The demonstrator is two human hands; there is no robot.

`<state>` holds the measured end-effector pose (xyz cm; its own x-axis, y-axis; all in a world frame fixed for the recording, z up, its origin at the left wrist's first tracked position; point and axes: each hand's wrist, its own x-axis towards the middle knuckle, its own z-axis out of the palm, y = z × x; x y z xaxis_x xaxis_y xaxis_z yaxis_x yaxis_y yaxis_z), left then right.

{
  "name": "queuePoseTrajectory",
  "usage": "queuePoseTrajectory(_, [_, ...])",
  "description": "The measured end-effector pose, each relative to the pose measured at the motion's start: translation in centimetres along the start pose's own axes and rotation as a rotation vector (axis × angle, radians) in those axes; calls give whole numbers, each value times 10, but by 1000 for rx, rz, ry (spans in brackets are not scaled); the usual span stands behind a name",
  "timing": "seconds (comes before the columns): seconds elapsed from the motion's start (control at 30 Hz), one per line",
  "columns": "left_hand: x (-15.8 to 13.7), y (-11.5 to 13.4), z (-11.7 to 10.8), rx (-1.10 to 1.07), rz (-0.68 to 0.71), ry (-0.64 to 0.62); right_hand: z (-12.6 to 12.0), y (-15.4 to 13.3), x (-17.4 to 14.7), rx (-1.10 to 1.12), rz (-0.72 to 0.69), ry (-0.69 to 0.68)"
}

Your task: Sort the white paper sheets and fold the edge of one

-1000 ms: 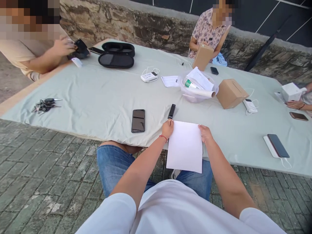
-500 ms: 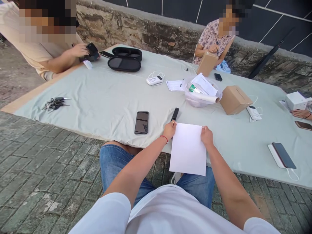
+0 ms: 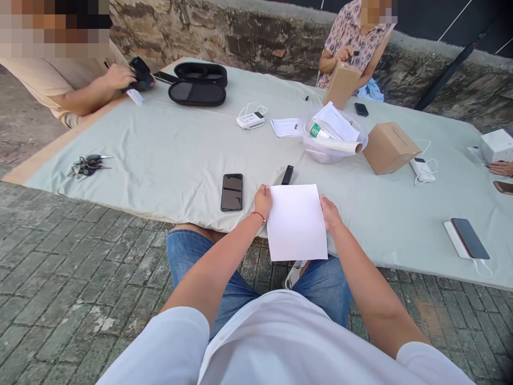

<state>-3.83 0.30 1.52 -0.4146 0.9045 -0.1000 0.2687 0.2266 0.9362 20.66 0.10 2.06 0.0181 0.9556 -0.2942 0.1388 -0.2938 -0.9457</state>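
A blank white sheet of paper (image 3: 297,223) is held up at the table's near edge, over my lap. My left hand (image 3: 263,201) pinches its left edge near the top corner; a red cord is round that wrist. At the opposite edge, my right hand (image 3: 330,212) grips the sheet with its fingers partly hidden behind it. Just beyond the paper's top edge lies a slim black object (image 3: 287,174), its near end covered by the sheet. A black smartphone (image 3: 232,192) rests on the cloth left of my left hand.
A plastic bowl (image 3: 320,155) with papers and a bottle stands beyond, beside a cardboard box (image 3: 390,148). Keys (image 3: 88,166) lie left, near an open black case (image 3: 197,92). A phone (image 3: 469,238) with a white cable lies right. Other people sit around the table.
Both hands have shifted left with the paper, and its lower edge has risen in view. My right hand has slid a little down the edge. The view has tilted slightly downward.
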Motion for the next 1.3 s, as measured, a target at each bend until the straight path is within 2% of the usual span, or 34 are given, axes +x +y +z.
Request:
queuePoseTrajectory(0.17, [1, -3, 4, -48, -12, 11, -22, -3, -25, 221, 185, -205])
queuePoseTrajectory(0.27, [4, -2, 7, -41, -22, -50, -33, -1, -35, 246, 261, -289])
queuePoseTrajectory(0.37, [6, -1, 7, -8, -32, -141, -34, 7, -42, 232, 267, -250])
queuePoseTrajectory(0.47, [6, 1, 6, 62, -19, -160, -30, 14, -50, 220, 226, -191])
queuePoseTrajectory(0.57, [6, 3, 5, 105, -2, -183, -29, 14, -59, 173, 168, -191])
queuePoseTrajectory(0.77, [3, 6, 7, 97, 68, -261, -38, 11, -61, 44, 54, -134])
queuePoseTrajectory(0.9, [3, 6, 9, 234, 136, -210, -38, 14, -56, 17, 34, -117])
queuePoseTrajectory(1.03, [1, 4, 10, 394, 155, -151, -35, 16, -63, 37, 101, -137])
queuePoseTrajectory(1.13, [0, 2, 11, 456, 152, -113, -39, 20, -78, 79, 162, -174])
queuePoseTrajectory(1.3, [2, -4, 15, 429, 152, -52, -49, 40, -120, 54, 222, -185])
